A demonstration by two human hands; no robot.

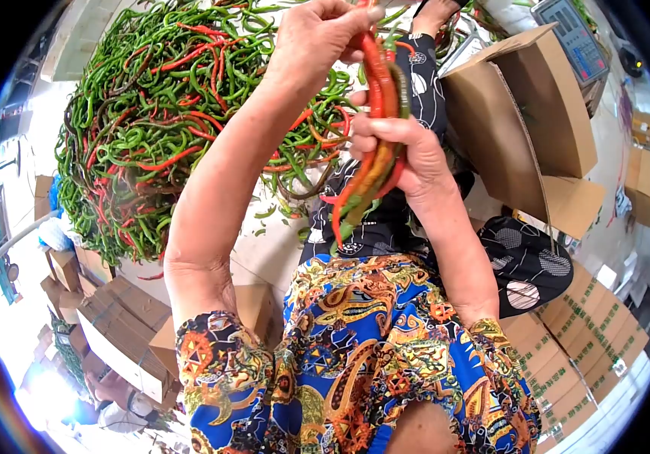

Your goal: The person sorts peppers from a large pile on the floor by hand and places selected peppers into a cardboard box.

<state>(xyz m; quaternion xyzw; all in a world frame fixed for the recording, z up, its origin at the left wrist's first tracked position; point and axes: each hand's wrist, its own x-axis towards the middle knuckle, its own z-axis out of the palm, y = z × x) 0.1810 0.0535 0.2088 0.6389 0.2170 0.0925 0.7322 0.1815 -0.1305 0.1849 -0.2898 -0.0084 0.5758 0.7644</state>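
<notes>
My right hand (pixel 419 155) is closed around a bunch of long chili peppers (pixel 375 83), mostly red with some brownish-orange and green ones. The bunch runs up and down in front of my lap, its lower tips hanging below the fist. Higher up, my left hand (pixel 314 41) pinches the top end of a red chili between thumb and fingers, near the frame's upper edge. Just left of both hands rises a big heap of chili peppers (pixel 151 129), green mixed with red and dark ones.
An open cardboard box (pixel 484 129) stands close on my right, flaps up. Behind it is a scale with a keypad panel (pixel 575 41). Flattened printed cartons (pixel 582 333) lie at lower right, and more boxes (pixel 124 318) at lower left. Loose chilies and bits litter the pale floor (pixel 261 250).
</notes>
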